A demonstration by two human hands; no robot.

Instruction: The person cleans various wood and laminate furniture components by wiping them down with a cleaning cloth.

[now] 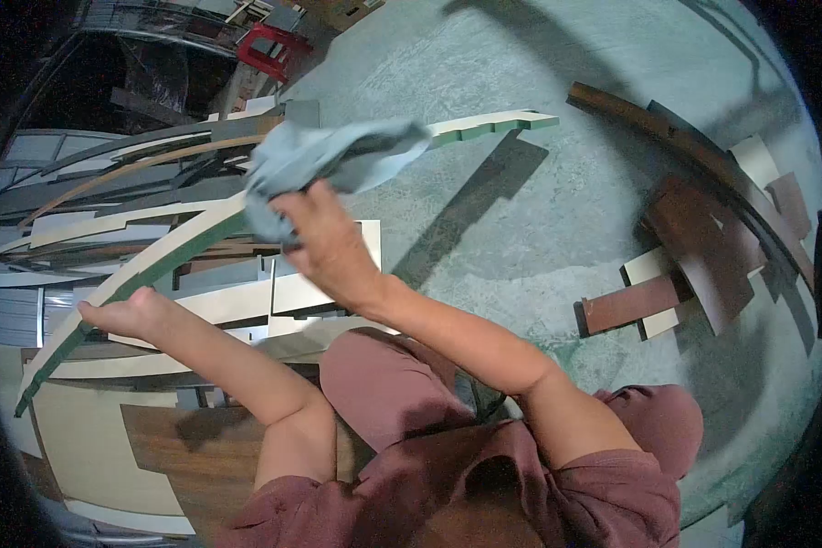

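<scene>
A long strip of board (187, 239), cream on its face and green along its notched edge, stretches from the lower left to the upper middle. Near its lower left end, my left hand (130, 315) grips it, with the fingers mostly hidden behind it. My right hand (327, 239) is closed on a blue-grey cloth (329, 155). The cloth drapes over the middle of the strip and hides that stretch. Beyond the cloth, the strip's far end sticks out above the floor.
Many cut panels and strips (110, 224) lie piled at the left. Brown board (164, 438) lies by my left leg. On the floor (484, 301) at the right are brown panels (703, 247) and a long dark strip (676, 137). A red stool (269, 50) stands at the back.
</scene>
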